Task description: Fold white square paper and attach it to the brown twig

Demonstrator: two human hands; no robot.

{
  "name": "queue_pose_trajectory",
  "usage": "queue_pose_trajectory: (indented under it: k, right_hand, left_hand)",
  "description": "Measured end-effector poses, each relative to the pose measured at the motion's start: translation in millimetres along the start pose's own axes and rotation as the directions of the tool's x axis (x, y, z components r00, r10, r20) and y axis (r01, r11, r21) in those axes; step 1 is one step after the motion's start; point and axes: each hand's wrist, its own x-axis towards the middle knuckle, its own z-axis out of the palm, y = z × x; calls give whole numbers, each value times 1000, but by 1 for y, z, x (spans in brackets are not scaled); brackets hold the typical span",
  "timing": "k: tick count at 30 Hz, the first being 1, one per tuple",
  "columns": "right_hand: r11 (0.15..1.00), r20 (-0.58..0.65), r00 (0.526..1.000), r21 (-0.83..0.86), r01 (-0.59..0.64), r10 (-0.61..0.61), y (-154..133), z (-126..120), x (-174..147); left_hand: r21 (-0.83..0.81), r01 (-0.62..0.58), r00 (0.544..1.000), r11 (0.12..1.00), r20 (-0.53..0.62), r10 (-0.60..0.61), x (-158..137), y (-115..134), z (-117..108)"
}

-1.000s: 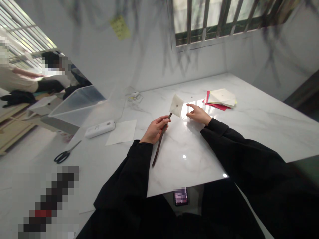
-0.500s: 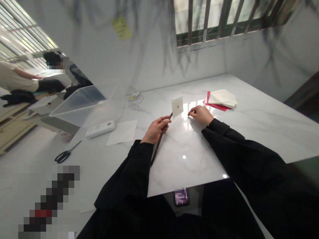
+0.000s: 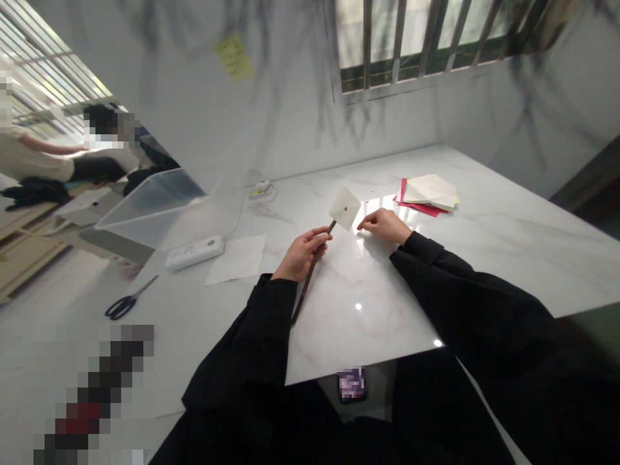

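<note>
- The cream-coloured paper square (image 3: pixel 340 204) lay left of the right hand (image 3: pixel 389 226) and slightly nearer the far edge of the white, marble-patterned bench (image 3: pixel 523 226); the fingertips stood just beside it, contact unclear.
- The slim, dark-brown stick (image 3: pixel 309 281) bearing it was held above the bench, its long axis slanting rightward from near the near edge toward the far edge.
- The left hand (image 3: pixel 301 254), the nearer to the stick, pinched it just below the paper.
- The right hand's fingers were curled; whether their tips met could not be told.
- The square, turned cornerwise, showed a small dark dot (image 3: pixel 345 208) near its centre.
</note>
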Motion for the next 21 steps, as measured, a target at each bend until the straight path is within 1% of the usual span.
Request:
queue_pose_trajectory:
  k: [2, 7, 11, 13, 15, 17, 19, 21]
  right_hand:
    - [1000, 27, 1000, -20, -11, 12, 1, 1, 0]
    - [997, -19, 999, -69, -30, 29, 1, 0, 0]
    - [998, -56, 996, -21, -67, 65, 1, -1, 1]
    - [995, -54, 994, 19, -96, 97, -1, 0, 1]
    - [987, -8, 991, 89, -130, 131, -4, 0, 1]
    - [964, 77, 985, 210, -165, 152, -10, 0, -2]
    - [923, 170, 977, 339, -180, 128, -17, -1, -6]
    - [888, 268, 962, 427, -173, 58, -24, -3, -11]
  left_hand:
    - [-7, 1, 1000, 1000, -5, -1, 0, 0, 0]
    - [-10, -4, 1000, 1000, -2, 4, -1, 1, 2]
    - [0, -11, 1000, 1000, -3, 11, -1, 1, 2]
    - [8, -10, 1000, 1000, -4, 10, 0, 0, 1]
    - [12, -9, 1000, 1000, -1, 9, 1, -1, 0]
    - [9, -9, 1000, 1000, 5, 9, 1, -2, -1]
    - [1, -7, 1000, 1000, 8, 7, 1, -2, -1]
    - [-11, -4, 1000, 1000, 7, 4, 0, -1, 0]
